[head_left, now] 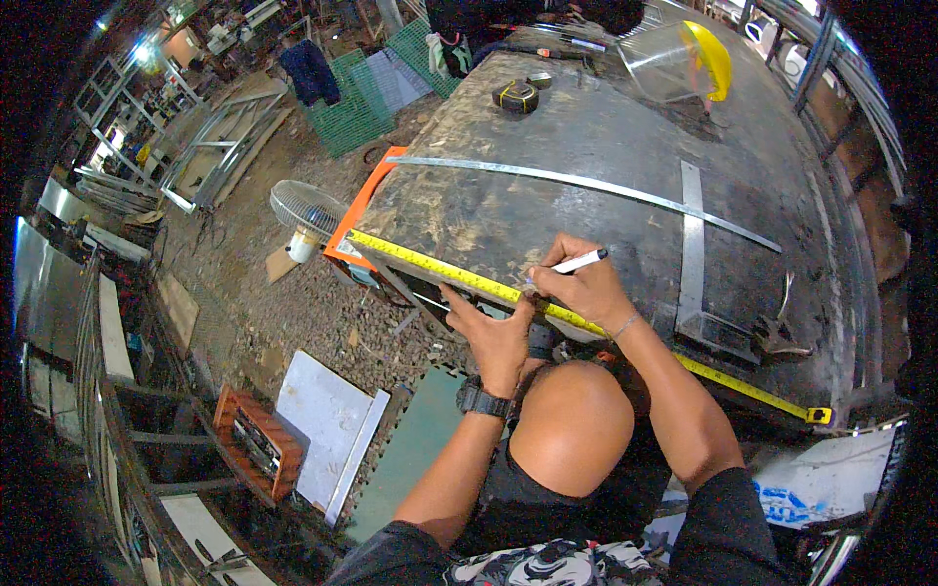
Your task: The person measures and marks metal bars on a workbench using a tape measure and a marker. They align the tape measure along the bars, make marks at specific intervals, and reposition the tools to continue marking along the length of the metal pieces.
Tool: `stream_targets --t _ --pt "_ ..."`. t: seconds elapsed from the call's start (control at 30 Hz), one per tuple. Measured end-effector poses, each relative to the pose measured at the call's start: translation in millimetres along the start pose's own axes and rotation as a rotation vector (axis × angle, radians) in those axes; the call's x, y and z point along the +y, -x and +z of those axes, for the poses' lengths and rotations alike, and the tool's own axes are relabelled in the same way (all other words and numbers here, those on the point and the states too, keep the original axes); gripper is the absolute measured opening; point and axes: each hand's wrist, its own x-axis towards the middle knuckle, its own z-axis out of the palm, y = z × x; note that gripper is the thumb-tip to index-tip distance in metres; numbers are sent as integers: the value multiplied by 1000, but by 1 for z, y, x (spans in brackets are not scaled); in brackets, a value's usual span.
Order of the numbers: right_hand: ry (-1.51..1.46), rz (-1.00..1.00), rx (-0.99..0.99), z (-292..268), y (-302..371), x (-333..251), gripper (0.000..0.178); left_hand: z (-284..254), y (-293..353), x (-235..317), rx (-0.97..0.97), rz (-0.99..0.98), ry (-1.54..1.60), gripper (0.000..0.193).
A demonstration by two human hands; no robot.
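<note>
A yellow measuring tape (430, 260) lies stretched along the near edge of the dark worktable (606, 127), its yellow case (819, 416) at the right end. My left hand (493, 337) rests against that edge with its fingers spread, the thumb at the tape. Between the fingers of my right hand (591, 291) is a white marker pen (579, 262) with a dark end. Its tip, mostly hidden by the fingers, is down close to the tape beside my left thumb. Farther back, a long flat metal strip (576, 179) lies across the table, meeting a metal square (692, 244).
A face shield (708, 61) with a yellow top, a black roll (515, 96) and a metal hand tool (782, 339) lie on the table. Left of it stand an orange frame (363, 210) and a fan (308, 210). Sheet metal (322, 420) and a brick-coloured box (256, 444) lie lower left.
</note>
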Motion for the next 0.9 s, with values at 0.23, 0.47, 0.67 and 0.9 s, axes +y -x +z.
stream_targets --t 0.23,0.47,0.67,0.9 --pt "66 -15 24 4 1 5 25 0 6 5 -10 -29 12 125" --pt "30 -64 -2 4 3 2 25 0 6 7 -9 -23 3 124" --pt "22 -90 2 4 3 3 22 -1 5 7 -10 2 -7 124" --pt "-24 4 109 5 2 7 22 0 6 3 -25 2 6 126"
